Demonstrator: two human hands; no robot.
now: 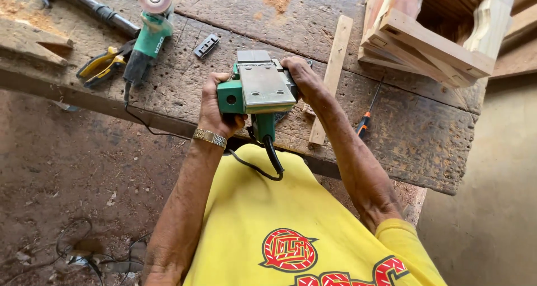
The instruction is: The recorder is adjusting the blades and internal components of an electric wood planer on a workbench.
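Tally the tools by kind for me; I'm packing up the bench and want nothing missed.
Electric planers: 1, green planer, held in left hand and right hand
Angle grinders: 1, grinder
Pliers: 1, yellow-handled pliers
Screwdrivers: 1, orange-handled screwdriver
Total: 4

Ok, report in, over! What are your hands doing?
Left hand and right hand grip green electric planer, base up. Wood strip beside it. Nothing blocking.

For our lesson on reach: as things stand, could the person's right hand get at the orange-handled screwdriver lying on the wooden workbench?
Probably not straight away: the right hand is wrapped on the green electric planer, as is the left hand. Once freed, the way looks open; the orange-handled screwdriver lies bare just beyond the thin wooden strip.
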